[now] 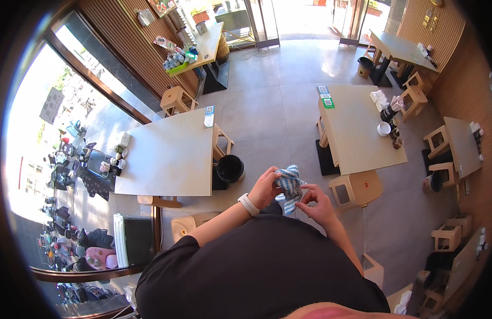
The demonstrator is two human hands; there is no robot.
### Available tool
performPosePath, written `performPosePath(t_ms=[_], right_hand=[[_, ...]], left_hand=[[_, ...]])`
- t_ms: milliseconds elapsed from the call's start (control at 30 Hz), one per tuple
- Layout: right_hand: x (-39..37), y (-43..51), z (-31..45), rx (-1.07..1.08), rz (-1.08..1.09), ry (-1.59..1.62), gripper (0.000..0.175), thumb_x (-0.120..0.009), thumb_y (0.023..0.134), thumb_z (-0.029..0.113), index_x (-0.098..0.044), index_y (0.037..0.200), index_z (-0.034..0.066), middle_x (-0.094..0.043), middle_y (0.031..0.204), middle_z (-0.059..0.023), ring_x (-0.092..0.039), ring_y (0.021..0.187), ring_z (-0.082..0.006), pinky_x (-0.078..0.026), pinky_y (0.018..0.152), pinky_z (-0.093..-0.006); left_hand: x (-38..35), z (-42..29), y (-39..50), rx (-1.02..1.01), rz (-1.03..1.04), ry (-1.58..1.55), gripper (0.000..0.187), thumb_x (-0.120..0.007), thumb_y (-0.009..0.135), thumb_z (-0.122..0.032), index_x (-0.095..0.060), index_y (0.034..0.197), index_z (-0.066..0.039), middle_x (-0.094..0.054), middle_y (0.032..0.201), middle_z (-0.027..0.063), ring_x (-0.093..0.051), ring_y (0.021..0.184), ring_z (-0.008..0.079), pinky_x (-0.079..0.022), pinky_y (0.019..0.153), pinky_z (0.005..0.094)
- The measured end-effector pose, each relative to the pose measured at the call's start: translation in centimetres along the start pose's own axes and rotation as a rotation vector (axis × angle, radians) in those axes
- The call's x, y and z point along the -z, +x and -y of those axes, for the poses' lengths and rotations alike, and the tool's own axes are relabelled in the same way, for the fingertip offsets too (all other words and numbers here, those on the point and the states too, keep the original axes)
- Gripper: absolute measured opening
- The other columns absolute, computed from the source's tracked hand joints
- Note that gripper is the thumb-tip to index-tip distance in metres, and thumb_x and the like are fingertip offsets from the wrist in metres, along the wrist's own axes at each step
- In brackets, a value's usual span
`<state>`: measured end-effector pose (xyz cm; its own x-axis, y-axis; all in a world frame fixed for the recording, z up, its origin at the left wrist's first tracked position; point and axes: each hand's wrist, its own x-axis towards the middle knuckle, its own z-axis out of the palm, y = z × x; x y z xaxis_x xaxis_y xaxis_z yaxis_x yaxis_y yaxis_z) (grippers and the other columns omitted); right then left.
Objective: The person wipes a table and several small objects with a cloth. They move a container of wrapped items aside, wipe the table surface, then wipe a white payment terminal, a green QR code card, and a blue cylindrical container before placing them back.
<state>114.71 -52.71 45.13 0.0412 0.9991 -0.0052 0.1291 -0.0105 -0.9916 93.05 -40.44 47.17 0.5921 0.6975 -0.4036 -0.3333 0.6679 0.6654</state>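
My left hand (265, 189), with a white watch band at its wrist, grips a blue-and-white striped cloth (290, 184) in front of my body. The cloth is bunched at the top, and a loose end hangs down. At its right edge is my right hand (317, 202), forefinger and thumb spread against the fabric. Whether those fingers pinch it I cannot tell. Ahead to the left stands a light wooden table (170, 155); ahead to the right, another wooden table (357, 131) holds a white bowl (384, 128), a dark holder of wrapped utensils (388, 113) and several small jars.
A black-lined bin (230, 168) stands by the left table's corner. One tan plastic stool (359, 187) is close on my right, another stool (183, 229) on my left. Farther off are a side table (198, 52) and the open doorway (305, 20). Windows line the left.
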Motion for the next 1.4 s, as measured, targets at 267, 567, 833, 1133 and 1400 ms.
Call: performPosePath(t_ms=[267, 567, 833, 1133, 1400], right_hand=[[-6.3, 12.8, -1.6, 0.187, 0.141, -0.234, 0.048, -0.095, 0.082, 0.019, -0.072, 0.122, 0.0065, -0.066, 0.126, -0.0098, -0.07, 0.11, -0.0216, -0.061, 0.087, -0.0354], [-13.0, 33.9, -4.3, -0.13, 0.592, -0.194, 0.027, -0.07, 0.105, 0.016, -0.073, 0.129, 0.003, -0.077, 0.104, -0.0094, -0.071, 0.097, -0.0145, -0.058, 0.09, -0.0345], [-13.7, 46.7, -2.6, -0.209, 0.241, 0.143, 0.028, -0.053, 0.116, 0.026, -0.064, 0.104, 0.0033, -0.058, 0.088, 0.0044, -0.049, 0.079, -0.0058, -0.045, 0.073, -0.0266], [-10.1, 61.9, -7.8, -0.604, 0.02, 0.532, 0.028, -0.057, 0.116, 0.027, -0.071, 0.114, 0.0017, -0.071, 0.099, 0.0015, -0.066, 0.09, -0.008, -0.054, 0.083, -0.0261], [-0.8, 81.3, -5.0, -0.546, 0.15, 0.733, 0.033, -0.055, 0.115, 0.032, -0.072, 0.116, 0.0032, -0.078, 0.105, -0.006, -0.075, 0.097, -0.0183, -0.06, 0.089, -0.0346]], left_hand=[[8.5, -6.2, 1.9, -0.137, 0.068, 0.295, 0.006, -0.062, 0.112, -0.012, -0.057, 0.114, -0.01, -0.065, 0.13, 0.0046, -0.057, 0.116, 0.0086, -0.048, 0.105, 0.0314], [16.9, -20.5, 11.1, -0.786, -0.015, 1.16, 0.019, -0.076, 0.098, -0.019, -0.061, 0.096, -0.008, -0.075, 0.13, 0.0117, -0.056, 0.138, 0.0357, -0.044, 0.114, 0.0506], [22.4, -29.7, 18.2, -0.535, -0.285, 1.07, 0.036, -0.074, 0.103, -0.036, -0.059, 0.113, -0.006, -0.069, 0.092, 0.02, -0.068, 0.083, 0.0411, -0.054, 0.073, 0.0453], [25.4, -34.5, 32.6, -0.363, -0.381, 1.369, 0.035, -0.076, 0.098, -0.041, -0.071, 0.109, -0.008, -0.077, 0.093, 0.0176, -0.074, 0.089, 0.0411, -0.058, 0.078, 0.0492], [21.0, -45.4, 46.2, -0.112, -0.304, 0.806, 0.038, -0.077, 0.102, -0.041, -0.065, 0.104, -0.005, -0.072, 0.085, 0.006, -0.069, 0.077, 0.0165, -0.055, 0.07, 0.0335]])
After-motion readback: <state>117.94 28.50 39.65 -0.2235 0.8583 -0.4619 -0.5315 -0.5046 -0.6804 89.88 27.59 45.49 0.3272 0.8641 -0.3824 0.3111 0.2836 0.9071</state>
